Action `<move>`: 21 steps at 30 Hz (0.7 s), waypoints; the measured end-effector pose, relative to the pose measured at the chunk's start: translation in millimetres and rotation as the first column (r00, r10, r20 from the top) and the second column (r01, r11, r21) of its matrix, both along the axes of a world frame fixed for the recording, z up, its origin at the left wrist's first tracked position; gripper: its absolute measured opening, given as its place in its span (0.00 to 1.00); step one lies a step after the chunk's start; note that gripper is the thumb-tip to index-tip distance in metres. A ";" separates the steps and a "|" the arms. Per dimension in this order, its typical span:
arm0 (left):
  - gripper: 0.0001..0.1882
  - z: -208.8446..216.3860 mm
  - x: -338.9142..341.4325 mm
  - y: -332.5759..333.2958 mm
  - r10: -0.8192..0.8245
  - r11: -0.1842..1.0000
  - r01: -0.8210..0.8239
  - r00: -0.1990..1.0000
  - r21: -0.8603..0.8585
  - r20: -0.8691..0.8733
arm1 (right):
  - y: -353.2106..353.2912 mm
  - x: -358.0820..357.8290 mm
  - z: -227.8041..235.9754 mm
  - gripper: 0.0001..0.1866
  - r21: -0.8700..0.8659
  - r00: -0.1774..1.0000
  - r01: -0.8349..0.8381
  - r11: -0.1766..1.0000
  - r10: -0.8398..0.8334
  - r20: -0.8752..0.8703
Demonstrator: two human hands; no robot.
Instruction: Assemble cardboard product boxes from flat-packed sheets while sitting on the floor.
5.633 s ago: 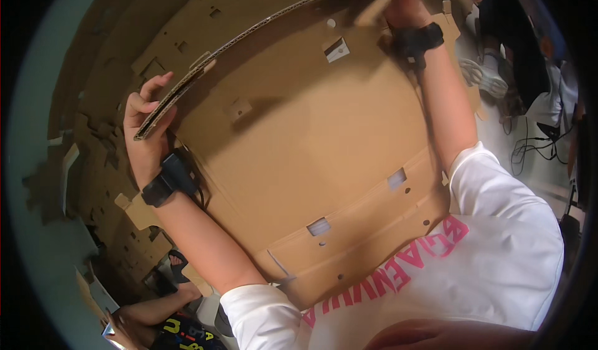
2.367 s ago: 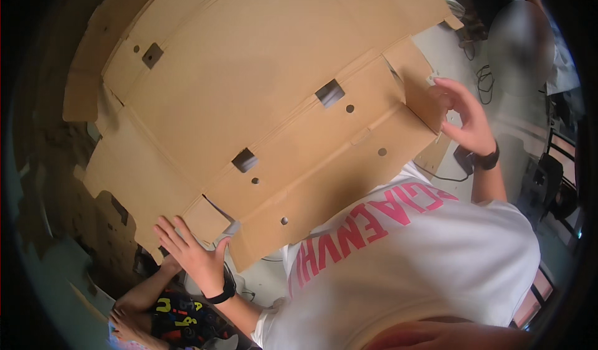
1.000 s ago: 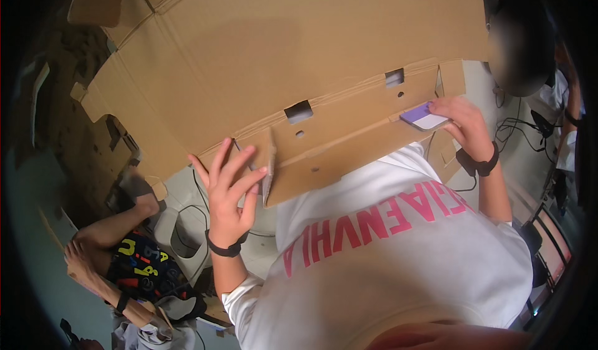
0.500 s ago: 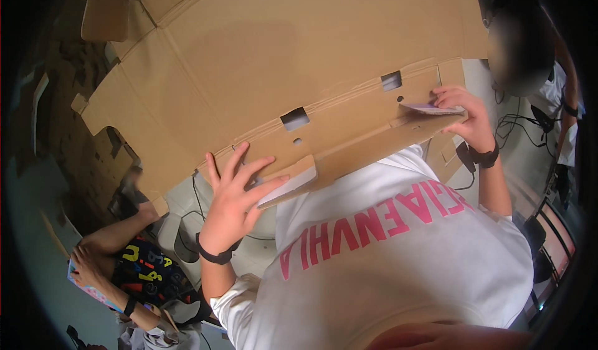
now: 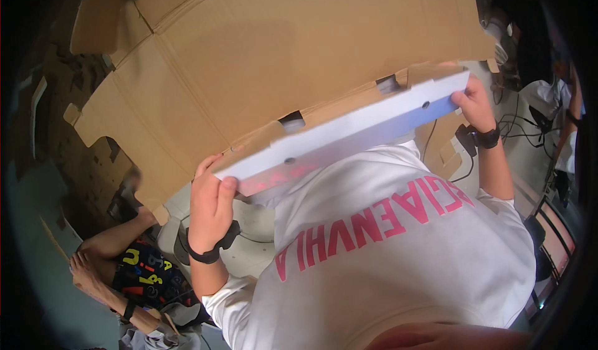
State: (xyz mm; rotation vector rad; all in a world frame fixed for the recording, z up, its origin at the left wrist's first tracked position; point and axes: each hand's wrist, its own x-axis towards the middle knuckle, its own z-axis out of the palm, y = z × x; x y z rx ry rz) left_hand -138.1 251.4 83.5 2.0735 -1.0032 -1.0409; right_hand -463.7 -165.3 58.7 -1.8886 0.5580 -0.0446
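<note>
Your left hand (image 5: 210, 203) is clenched on the near-left corner of the flap (image 5: 349, 132), fingers wrapped over its edge. Your right hand (image 5: 474, 101) grips the flap's far right end. The flap is folded up toward you, white side showing, with two small holes in it. It runs along the near edge of the big cardboard sheet (image 5: 280, 51) spread above your chest. Another person (image 5: 124, 256) sits low at the left, well apart.

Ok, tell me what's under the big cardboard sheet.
Under the cardboard sheet show the wearer's white shirt, bare floor and, lower left, a seated person. The left hand and right hand grip its folded flap. Everything beneath the rest is covered.
</note>
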 end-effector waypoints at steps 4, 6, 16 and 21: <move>0.24 -1.2 13.4 2.3 0.253 0.967 -0.249 0.919 0.053 -0.301 | 0.9 14.1 0.8 0.22 0.004 0.971 0.217 0.976 -0.215 -0.107; 0.30 -2.0 20.9 2.5 0.298 0.935 -0.349 0.871 -0.066 -0.392 | -0.5 28.9 5.7 0.22 0.248 0.900 0.418 0.874 -0.363 -0.240; 0.07 12.7 19.3 12.6 0.301 0.922 -0.326 0.943 -0.209 -0.144 | -38.1 72.7 18.8 0.20 0.389 0.901 0.431 0.814 -0.369 -0.226; 0.07 1.7 9.8 12.5 0.256 0.918 -0.278 0.960 -0.283 -0.115 | -55.2 74.9 13.3 0.20 0.499 0.900 0.436 0.749 -0.355 -0.253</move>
